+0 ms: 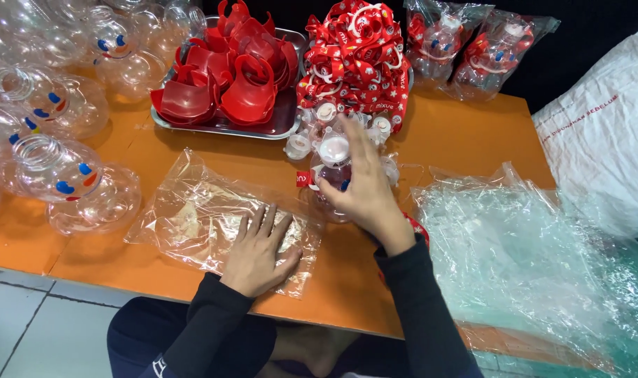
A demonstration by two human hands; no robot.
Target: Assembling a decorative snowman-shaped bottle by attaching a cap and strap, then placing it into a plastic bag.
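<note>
My left hand (259, 248) lies flat, fingers spread, on a clear plastic bag (193, 210) spread on the orange table (459, 140). My right hand (364, 189) grips a clear snowman-shaped bottle (331, 168) with a white cap, blue eyes and a red strap, standing upright in the middle of the table. Both arms wear black sleeves.
Several empty clear snowman bottles (60, 168) pile up at the left. A metal tray (277, 126) holds red plastic parts (228, 77). Red lanyards (357, 56) heap behind. Bagged bottles (473, 49) sit at the back right; a stack of clear bags (529, 252) lies right.
</note>
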